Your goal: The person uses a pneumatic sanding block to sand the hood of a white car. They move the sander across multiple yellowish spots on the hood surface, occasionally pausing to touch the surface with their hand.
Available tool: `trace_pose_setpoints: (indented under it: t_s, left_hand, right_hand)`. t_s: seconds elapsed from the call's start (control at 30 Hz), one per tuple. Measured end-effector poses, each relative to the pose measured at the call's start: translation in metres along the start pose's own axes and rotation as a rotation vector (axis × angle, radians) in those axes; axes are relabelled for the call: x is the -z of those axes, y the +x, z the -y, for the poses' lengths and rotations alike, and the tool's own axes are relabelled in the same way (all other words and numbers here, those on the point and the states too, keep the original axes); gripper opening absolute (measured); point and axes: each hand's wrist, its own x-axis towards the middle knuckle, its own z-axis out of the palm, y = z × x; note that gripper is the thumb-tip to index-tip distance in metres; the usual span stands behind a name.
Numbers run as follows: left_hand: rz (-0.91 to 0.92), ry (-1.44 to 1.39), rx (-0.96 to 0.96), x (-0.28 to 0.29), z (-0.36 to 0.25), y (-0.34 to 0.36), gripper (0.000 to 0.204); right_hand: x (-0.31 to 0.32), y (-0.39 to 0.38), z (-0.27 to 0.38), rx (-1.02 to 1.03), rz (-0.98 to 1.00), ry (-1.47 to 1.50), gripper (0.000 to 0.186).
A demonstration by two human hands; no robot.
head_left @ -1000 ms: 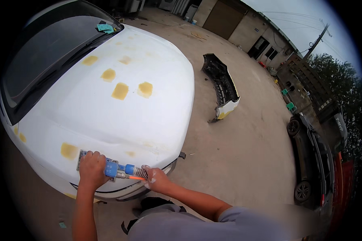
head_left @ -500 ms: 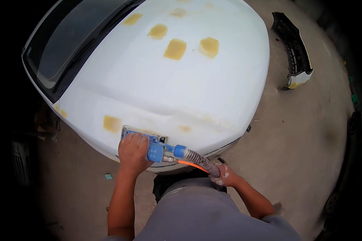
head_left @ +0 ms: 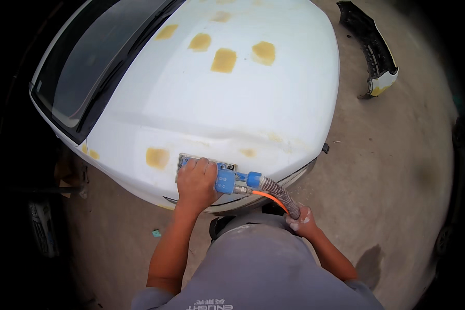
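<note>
My left hand [head_left: 196, 183] is wrapped over a blue air sander [head_left: 225, 182], whose flat rectangular pad rests on the near side of a white car hood [head_left: 206, 103]. A ribbed grey dust hose [head_left: 279, 191] with a blue end runs from the sander to my right hand [head_left: 301, 221]. That hand is closed around the hose close to my body. An orange air line [head_left: 269, 197] runs beside it into the same grip. Left of the pad lies a yellow filler patch [head_left: 157, 158], with a small gap between. A fainter patch [head_left: 247, 153] shows just beyond the sander's right end.
More yellow patches [head_left: 223, 60] dot the far part of the hood. The windshield [head_left: 88, 62] is at the left. A detached bumper [head_left: 373, 49] lies on the concrete floor at the far right. A small green piece [head_left: 156, 233] sits on the floor near my left forearm.
The sander has slid slightly right along the hood, away from the nearest yellow patch. My right hand still grips the hose. The whole view has shifted a little.
</note>
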Motion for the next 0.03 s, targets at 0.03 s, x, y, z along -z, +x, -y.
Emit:
trace_pose_setpoints:
  t_s: [0.03]
  left_hand:
    - [-0.006,0.000,0.003,0.0047,-0.0025,-0.0046,0.044]
  right_hand:
    - [-0.0078,0.0104,0.0114,0.001,-0.070,-0.020,0.031]
